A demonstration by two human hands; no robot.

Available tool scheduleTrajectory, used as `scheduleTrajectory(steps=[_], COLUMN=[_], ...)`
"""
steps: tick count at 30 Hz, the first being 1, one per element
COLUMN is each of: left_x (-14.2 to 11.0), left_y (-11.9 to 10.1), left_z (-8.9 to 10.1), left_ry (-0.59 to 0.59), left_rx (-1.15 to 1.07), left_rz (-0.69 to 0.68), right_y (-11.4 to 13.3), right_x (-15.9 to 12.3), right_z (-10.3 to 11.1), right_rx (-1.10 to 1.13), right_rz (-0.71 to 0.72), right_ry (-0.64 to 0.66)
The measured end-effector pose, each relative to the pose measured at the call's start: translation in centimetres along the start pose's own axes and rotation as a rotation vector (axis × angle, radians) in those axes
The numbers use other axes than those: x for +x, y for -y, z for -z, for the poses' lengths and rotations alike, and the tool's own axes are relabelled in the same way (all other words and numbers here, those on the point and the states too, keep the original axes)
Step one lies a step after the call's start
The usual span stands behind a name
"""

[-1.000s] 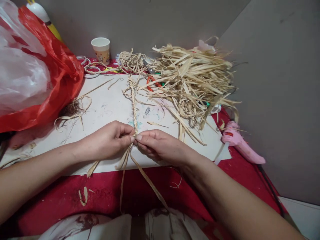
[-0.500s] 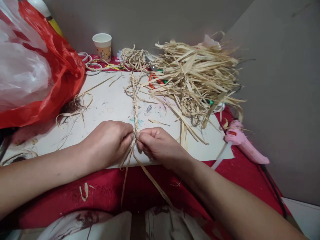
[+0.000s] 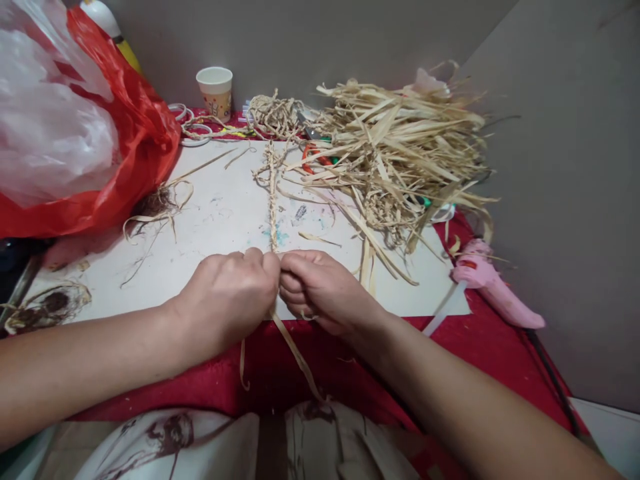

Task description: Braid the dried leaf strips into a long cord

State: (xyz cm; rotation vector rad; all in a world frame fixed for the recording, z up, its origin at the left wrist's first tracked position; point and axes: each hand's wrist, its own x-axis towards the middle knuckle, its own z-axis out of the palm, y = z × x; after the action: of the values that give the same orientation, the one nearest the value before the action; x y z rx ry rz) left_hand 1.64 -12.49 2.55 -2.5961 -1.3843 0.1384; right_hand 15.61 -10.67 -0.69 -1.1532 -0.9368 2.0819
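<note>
A thin braid of pale dried straw [image 3: 273, 207] runs down the middle of the white board [image 3: 210, 220] to my fingers. My left hand [image 3: 233, 290] is closed around the strands at the braid's lower end, its knuckles turned up. Pressed close beside it, my right hand [image 3: 320, 287] pinches the braid end between thumb and curled fingers. Loose straw strands [image 3: 300, 357] hang below both hands over the board's front edge. The exact crossing of strands is hidden by my fingers.
A large pile of dried straw [image 3: 405, 140] lies at the back right, with orange-handled scissors [image 3: 311, 160] partly under it. A pink glue gun [image 3: 495, 287] rests on the red cloth. A paper cup [image 3: 216, 93] and red plastic bag [image 3: 145, 140] stand left.
My left hand has rolled over into a tighter fist around the strands. The right fingers have curled in more, and the view has shifted slightly.
</note>
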Motion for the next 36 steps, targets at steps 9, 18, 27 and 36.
scheduleTrajectory(steps=[9, 18, 27, 36], left_x=[-1.2, -2.7, -3.1, 2.1], left_y=[-1.4, -2.9, 3.8, 3.7], left_z=[-1.3, -1.5, 3.2, -1.4], left_ry=[-0.166, -0.024, 0.245, 0.415], left_rx=[0.14, -0.005, -0.675, -1.792], left_rz=[-0.02, -0.101, 0.125, 0.28], right_y=[-0.6, -0.3, -0.1, 0.1], right_x=[-0.2, -0.2, -0.1, 0.2], right_z=[0.0, -0.1, 0.3, 0.6], right_rx=[0.11, 0.046, 0.103, 0.088], right_rz=[0.01, 0.008, 0.002, -0.005], right_ry=[0.042, -0.003, 0.069, 0.12])
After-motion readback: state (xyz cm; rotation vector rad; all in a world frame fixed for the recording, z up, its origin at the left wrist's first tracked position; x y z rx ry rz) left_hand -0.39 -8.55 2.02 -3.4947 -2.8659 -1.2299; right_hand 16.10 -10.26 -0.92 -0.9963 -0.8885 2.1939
